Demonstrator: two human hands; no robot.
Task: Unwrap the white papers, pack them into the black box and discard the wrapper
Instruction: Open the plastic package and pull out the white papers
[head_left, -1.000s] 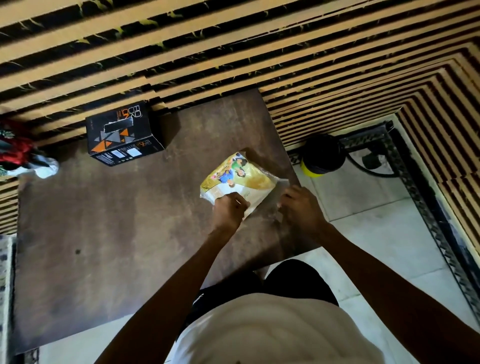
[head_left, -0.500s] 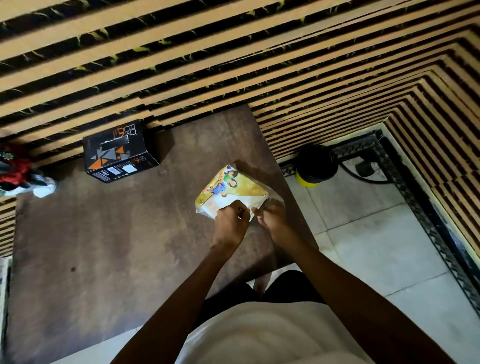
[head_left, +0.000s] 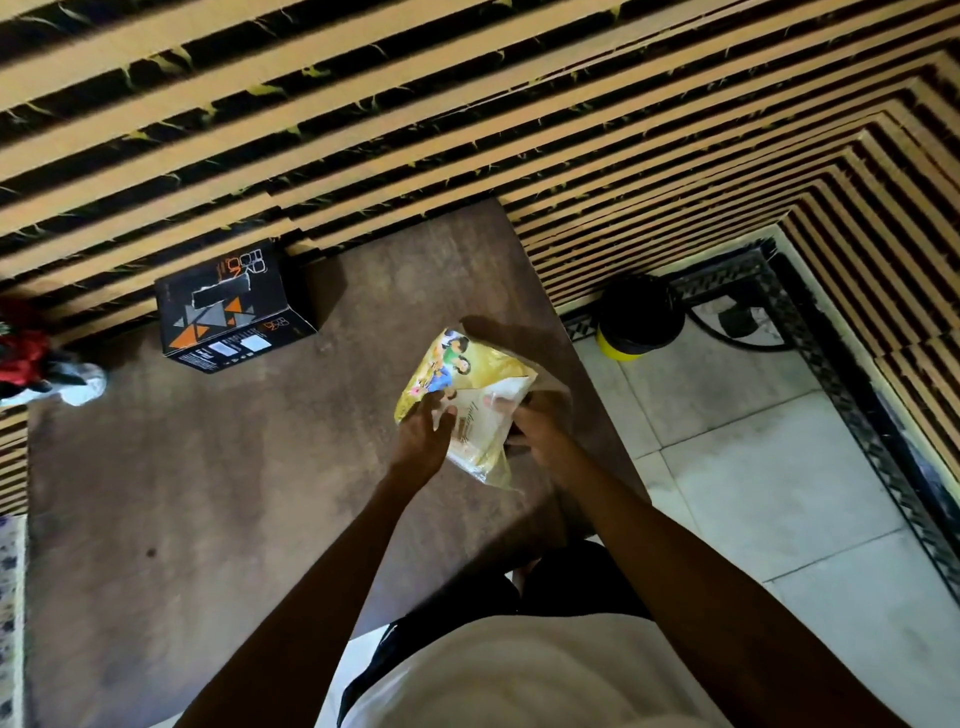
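Observation:
A yellow printed plastic wrapper (head_left: 470, 371) with white papers (head_left: 485, 415) inside is held up, tilted, above the right part of the brown table (head_left: 208, 493). My left hand (head_left: 423, 441) grips its left lower side. My right hand (head_left: 537, 434) holds its right edge, partly hidden behind the clear plastic. The black box (head_left: 228, 306), with orange triangles printed on it, lies closed at the table's far left, against the wall and well apart from both hands.
A slatted wood-and-black wall (head_left: 467, 130) runs behind the table. A black and yellow round object (head_left: 636, 325) stands on the tiled floor (head_left: 753, 493) to the right. A red and white object (head_left: 36, 364) sits at the table's far left edge.
The wrapped pack has been lifted off the table and tilted upright. My right hand moved in from the pack's right side and took hold of its edge; my left hand shifted its grip.

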